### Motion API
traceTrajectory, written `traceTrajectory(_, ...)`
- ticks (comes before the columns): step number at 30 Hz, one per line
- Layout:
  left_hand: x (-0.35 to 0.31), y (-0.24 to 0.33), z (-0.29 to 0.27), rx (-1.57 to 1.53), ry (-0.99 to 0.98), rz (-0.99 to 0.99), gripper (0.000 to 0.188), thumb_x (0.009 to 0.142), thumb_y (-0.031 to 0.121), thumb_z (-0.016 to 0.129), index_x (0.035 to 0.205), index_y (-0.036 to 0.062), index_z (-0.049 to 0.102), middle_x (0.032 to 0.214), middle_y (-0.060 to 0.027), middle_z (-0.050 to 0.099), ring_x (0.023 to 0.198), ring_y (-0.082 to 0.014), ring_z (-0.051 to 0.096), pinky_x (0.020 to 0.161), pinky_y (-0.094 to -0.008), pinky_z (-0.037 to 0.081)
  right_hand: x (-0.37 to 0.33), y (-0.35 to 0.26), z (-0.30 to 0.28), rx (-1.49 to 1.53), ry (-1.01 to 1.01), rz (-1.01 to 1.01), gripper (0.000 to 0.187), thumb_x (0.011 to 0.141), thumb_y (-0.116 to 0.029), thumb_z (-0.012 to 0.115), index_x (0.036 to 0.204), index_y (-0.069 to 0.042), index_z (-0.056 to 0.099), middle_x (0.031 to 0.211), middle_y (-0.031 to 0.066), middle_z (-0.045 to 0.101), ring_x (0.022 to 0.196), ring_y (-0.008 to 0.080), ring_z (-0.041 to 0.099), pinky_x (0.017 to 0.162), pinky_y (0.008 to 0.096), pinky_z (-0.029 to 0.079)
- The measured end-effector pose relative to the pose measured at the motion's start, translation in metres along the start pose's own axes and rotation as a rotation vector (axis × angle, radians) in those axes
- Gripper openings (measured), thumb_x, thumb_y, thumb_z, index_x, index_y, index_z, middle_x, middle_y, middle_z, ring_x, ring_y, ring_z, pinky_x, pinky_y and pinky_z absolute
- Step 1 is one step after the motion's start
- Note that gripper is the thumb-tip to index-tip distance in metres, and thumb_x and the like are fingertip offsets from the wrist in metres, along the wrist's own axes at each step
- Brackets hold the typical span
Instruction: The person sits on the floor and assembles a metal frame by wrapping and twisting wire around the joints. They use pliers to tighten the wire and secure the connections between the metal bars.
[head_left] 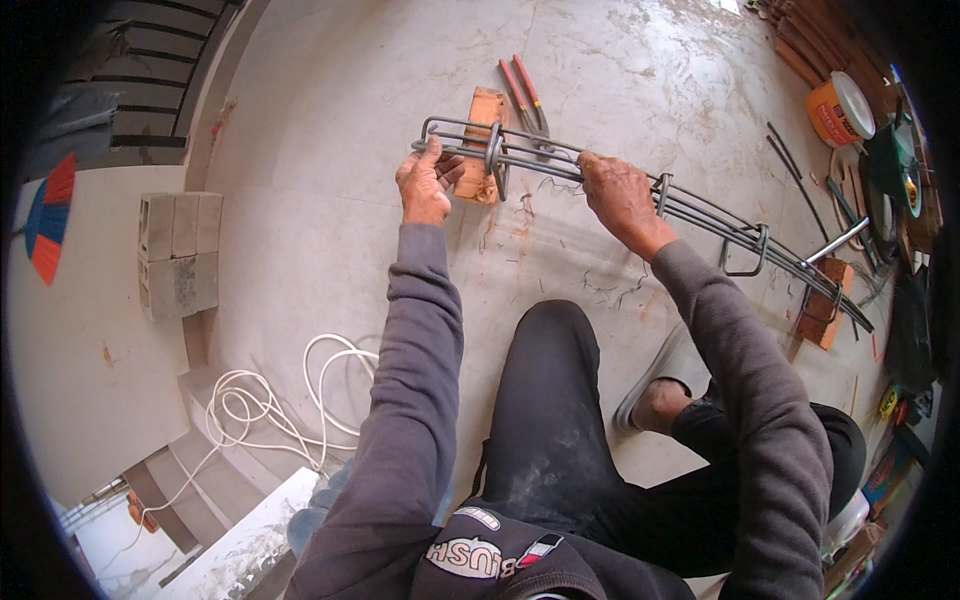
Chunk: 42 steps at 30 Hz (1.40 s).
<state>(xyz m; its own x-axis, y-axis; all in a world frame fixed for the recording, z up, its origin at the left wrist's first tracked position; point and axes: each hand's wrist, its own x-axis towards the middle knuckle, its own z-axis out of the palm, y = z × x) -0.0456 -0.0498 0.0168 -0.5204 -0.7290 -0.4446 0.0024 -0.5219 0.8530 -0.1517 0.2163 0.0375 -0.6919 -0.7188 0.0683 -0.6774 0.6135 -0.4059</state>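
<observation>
The steel bar cage (663,190), slanting from far left to near right, is clasped by the right hand (618,195); its left end is met by the left hand (428,186), grip unclear.

A single wide fisheye view, from the left one of two head-worn cameras, faces steeply down past the dark printed sweatshirt (385,565) — close to the lens at six o'clock — toward the two bare hands (425,187), farther off at eleven and two o'clock. The smooth pale-grey floor (340,110) lies farther still, reaching to twelve o'clock, and straight edges bow toward the outer margin.
</observation>
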Motion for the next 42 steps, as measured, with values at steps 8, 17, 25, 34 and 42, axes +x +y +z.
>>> traceTrajectory(8,-0.042,0.005,0.018,0.630,-0.187,0.141,0.026,0.082,0.013,0.082,0.089,-0.0064,0.067,0.076,-0.0125,0.070,0.068,-0.0204,0.070,0.057,-0.0270,0.054,0.001,0.000,-0.007,-0.032,-0.071,0.013,0.005,0.089,-0.004,0.054,0.093,-0.001,0.056,0.084,0.0201,0.067,0.083,0.0391,0.069,0.073,0.0500,0.054)
traceTrajectory(17,-0.053,-0.026,0.027,0.942,-0.086,0.656,0.027,0.079,0.019,0.083,0.086,-0.0055,0.074,0.071,-0.0134,0.071,0.064,-0.0174,0.066,0.061,-0.0327,0.052,0.005,-0.001,-0.007,-0.041,-0.079,0.016,0.006,0.087,-0.003,0.055,0.093,-0.001,0.056,0.083,0.0214,0.067,0.082,0.0404,0.069,0.072,0.0510,0.054)
traceTrajectory(25,-0.055,-0.047,0.034,0.758,0.035,0.727,0.010,0.081,0.004,0.077,0.084,-0.0023,0.070,0.076,-0.0099,0.067,0.067,-0.0187,0.065,0.057,-0.0343,0.049,0.007,-0.001,-0.010,-0.053,-0.109,0.021,0.007,0.088,-0.005,0.054,0.094,-0.001,0.057,0.084,0.0220,0.068,0.083,0.0409,0.069,0.073,0.0519,0.054)
traceTrajectory(34,-0.045,-0.019,0.031,0.062,-0.179,-0.167,0.015,0.089,0.006,0.076,0.098,0.0011,0.065,0.084,-0.0079,0.072,0.066,-0.0118,0.065,0.050,-0.0218,0.046,0.005,0.002,-0.013,-0.033,-0.108,0.020,0.008,0.088,-0.005,0.054,0.095,-0.001,0.057,0.086,0.0216,0.068,0.084,0.0405,0.069,0.074,0.0519,0.053)
traceTrajectory(42,-0.040,-0.022,0.030,0.010,-0.195,-0.104,0.021,0.088,0.014,0.079,0.090,0.0037,0.061,0.080,-0.0081,0.069,0.061,-0.0100,0.060,0.049,-0.0199,0.046,0.004,0.003,-0.010,-0.014,-0.026,-0.027,0.006,0.088,-0.004,0.054,0.093,-0.002,0.057,0.083,0.0207,0.067,0.082,0.0389,0.069,0.072,0.0501,0.054)
